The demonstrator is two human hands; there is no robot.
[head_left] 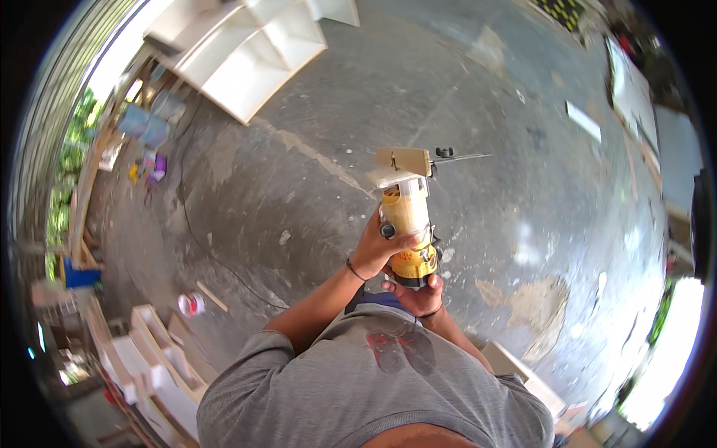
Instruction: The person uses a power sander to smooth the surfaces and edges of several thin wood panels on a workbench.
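Yellow-bodied, the power tool (413, 260) is held just beyond the grey shirt (314, 373). The right hand (420, 299) cups the dark near end; the left hand (371, 250) wraps the barrel. The housing looks rigid and fairly heavy: support both points. The far-end tan block (412, 160) and thin rod (472, 157) seem unsuited to gripping. Concrete floor (358, 89) extends beyond.

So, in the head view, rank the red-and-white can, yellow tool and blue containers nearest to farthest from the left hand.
1. Yellow tool: in the left hand.
2. Red-and-white can: floor, lower left.
3. Blue containers: farther, upper left.
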